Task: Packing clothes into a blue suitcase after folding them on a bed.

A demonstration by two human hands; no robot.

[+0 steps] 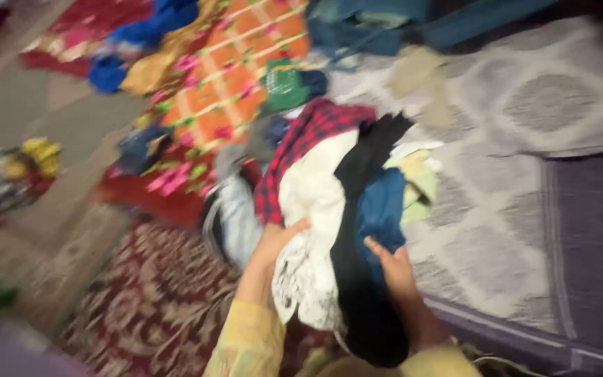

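The left hand (pixel 273 241) grips a white cloth (pixel 312 209) and the right hand (pixel 393 269) clutches a blue garment (pixel 382 206) beside it, above the grey patterned bedspread (pixel 525 119).

Two bare hands, left hand (pixel 273 241) and right hand (pixel 392 269), soft yellow sleeves (pixel 249 342) just behind the fingers, nothing on the wrists

Grey patterned bedcover with purple border (pixel 560 112) carries heap of mixed clothes (pixel 329 181) at near edge, beige cloth (pixel 420 73) further back. Beside it, dark red patterned carpet (pixel 148 300); orange floral quilt (pixel 239 70) spread beyond, small bright cloth pile (pixel 15 171) apart at left.
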